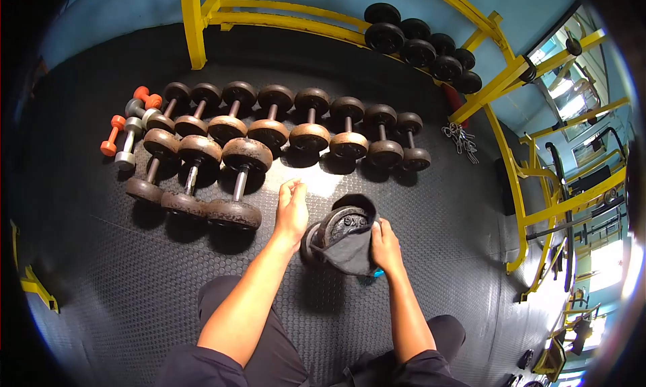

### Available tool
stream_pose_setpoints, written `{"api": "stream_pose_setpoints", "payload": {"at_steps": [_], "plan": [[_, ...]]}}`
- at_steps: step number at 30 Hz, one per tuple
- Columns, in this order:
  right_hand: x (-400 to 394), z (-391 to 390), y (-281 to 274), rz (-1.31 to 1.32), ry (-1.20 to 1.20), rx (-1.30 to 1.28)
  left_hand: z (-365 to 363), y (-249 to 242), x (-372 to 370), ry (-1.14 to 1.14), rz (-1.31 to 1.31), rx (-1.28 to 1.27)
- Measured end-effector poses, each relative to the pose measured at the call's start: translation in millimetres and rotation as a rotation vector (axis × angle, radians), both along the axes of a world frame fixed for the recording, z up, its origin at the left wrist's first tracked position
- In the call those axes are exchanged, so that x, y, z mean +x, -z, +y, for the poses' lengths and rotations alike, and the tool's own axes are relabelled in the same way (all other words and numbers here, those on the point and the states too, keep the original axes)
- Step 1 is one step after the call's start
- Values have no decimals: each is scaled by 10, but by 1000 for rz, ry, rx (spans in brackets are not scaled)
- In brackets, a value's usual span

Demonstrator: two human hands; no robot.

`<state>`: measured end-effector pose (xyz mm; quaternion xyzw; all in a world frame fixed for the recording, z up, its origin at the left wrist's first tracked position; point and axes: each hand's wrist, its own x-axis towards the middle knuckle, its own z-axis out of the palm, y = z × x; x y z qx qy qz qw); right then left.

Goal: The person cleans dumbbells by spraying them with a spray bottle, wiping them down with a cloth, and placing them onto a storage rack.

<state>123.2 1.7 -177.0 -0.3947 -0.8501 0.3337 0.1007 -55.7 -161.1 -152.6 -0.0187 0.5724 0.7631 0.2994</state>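
A black dumbbell with KG lettering on its end plate stands between my knees, tilted. A dark grey cloth hangs over part of that plate. My right hand is closed on the cloth at the dumbbell's right side, and a bit of blue shows beneath it. To the left of the dumbbell, my left hand is raised, its fingers bent together near the thumb; whether anything small is between them cannot be made out.
Rows of worn dumbbells lie ahead and left, with small orange and grey ones at the far left. A yellow rack holds black dumbbells behind. Metal clips lie right; yellow gym frames stand beyond.
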Motion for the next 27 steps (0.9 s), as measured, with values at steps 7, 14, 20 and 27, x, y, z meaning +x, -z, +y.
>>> {"api": "stream_pose_setpoints", "payload": {"at_steps": [7, 14, 20, 27], "plan": [[-967, 612, 125, -444, -184, -322, 108, -20, 42, -43, 39, 42], [-1372, -738, -182, -870, -667, 502, 144, 204, -99, -122, 51, 46], [-501, -1125, -52, -413, -789, 892, 212, 265, -144, -120, -11, 71], [504, -669, 146, -122, -764, 914, 192, 275, -168, -101, 47, 60]]}}
